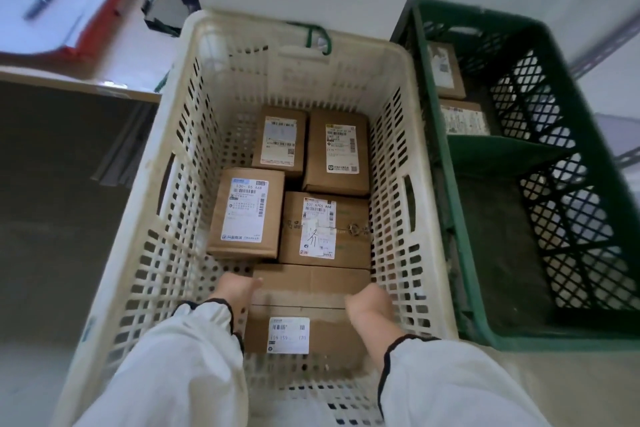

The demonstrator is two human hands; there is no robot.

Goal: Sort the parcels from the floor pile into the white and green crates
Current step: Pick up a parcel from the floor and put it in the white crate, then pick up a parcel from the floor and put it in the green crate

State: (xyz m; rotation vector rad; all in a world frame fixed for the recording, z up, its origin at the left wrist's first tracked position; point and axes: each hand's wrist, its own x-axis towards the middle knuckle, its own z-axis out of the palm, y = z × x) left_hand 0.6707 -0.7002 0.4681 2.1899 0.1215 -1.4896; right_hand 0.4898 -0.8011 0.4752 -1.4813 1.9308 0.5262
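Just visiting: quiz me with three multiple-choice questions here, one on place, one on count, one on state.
1. Beside the white perforated plastic crate, the green plastic lattice crate stands: A to its left; B to its right; C inside it.
2. The green crate shows how many brown cardboard parcels: A none; B five; C two.
3. The left hand and right hand: A hold the nearest cardboard parcel; B hang idle; C write.
Answers: B, it stands rightward; C, two lie at its far end; A, one hand holds each side.
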